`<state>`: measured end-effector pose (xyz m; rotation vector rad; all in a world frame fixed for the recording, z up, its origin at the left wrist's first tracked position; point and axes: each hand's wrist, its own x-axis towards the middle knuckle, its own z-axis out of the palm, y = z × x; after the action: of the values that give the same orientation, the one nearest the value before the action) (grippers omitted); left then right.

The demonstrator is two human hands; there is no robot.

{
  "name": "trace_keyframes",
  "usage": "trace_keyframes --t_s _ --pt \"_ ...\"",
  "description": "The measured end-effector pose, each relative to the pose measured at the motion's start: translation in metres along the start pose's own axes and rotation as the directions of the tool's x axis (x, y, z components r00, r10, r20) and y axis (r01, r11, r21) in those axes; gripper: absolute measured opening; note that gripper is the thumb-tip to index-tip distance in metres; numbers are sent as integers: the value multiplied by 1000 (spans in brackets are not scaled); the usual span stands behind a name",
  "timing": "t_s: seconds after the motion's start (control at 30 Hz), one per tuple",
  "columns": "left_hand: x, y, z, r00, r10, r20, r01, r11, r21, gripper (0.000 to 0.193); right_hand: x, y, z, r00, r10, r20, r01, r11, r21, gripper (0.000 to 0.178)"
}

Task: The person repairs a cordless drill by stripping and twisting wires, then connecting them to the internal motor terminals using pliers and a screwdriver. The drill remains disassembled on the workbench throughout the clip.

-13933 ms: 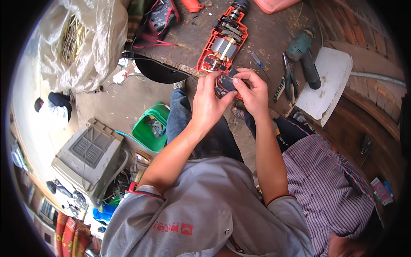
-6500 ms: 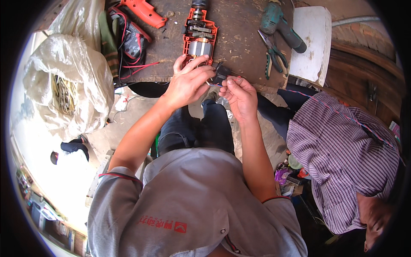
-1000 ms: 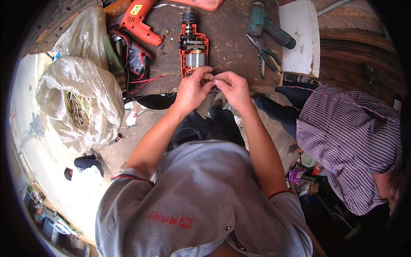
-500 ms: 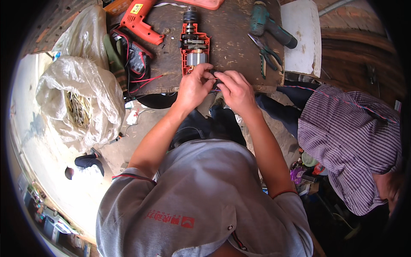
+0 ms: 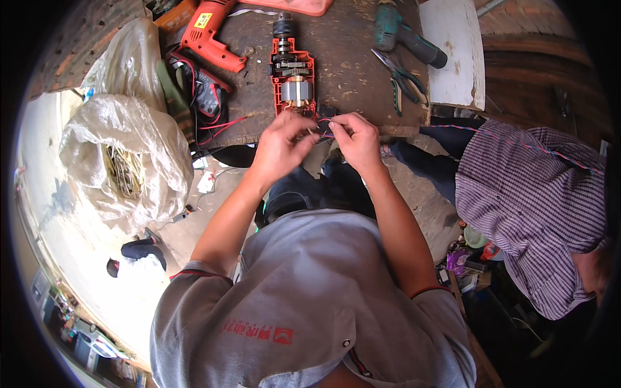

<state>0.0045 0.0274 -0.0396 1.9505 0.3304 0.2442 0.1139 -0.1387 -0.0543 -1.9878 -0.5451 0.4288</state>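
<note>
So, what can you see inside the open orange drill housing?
Dark gears and a grey motor core sit in the housing. The worker's left hand covers part of its near end, so what lies there is hidden.

Ahead and right of the right hand's (image 5: 359, 143) fingers, bare tabletop (image 5: 352, 81) leaves passage to the pliers (image 5: 406, 84), but the opened drill (image 5: 297, 92) blocks ahead of the left hand's (image 5: 278, 150) fingers and wires (image 5: 324, 119) seemingly cross between.

You have the open drill (image 5: 294, 70) lying with its chuck (image 5: 283, 27) pointing away from you, the orange half-shell (image 5: 275, 90) baring gears (image 5: 290, 66) and a silver-grey motor (image 5: 297, 90). Just right of the drill's near end sits a black block (image 5: 328, 111) — partly hidden — and thin wires (image 5: 323, 119), one red, curve beside that end.
</note>
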Motion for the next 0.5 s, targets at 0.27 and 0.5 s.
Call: trace_keyframes --t_s 0.27,0.5 --pt "7 -3 10 994 52 -101 -46 997 63 14 -2 1 4 998 -66 -18 66 998 14 8" --pt "20 -8 9 999 45 -2 -45 998 51 17 -2 -9 6 987 -160 -16 157 983 -97 7"
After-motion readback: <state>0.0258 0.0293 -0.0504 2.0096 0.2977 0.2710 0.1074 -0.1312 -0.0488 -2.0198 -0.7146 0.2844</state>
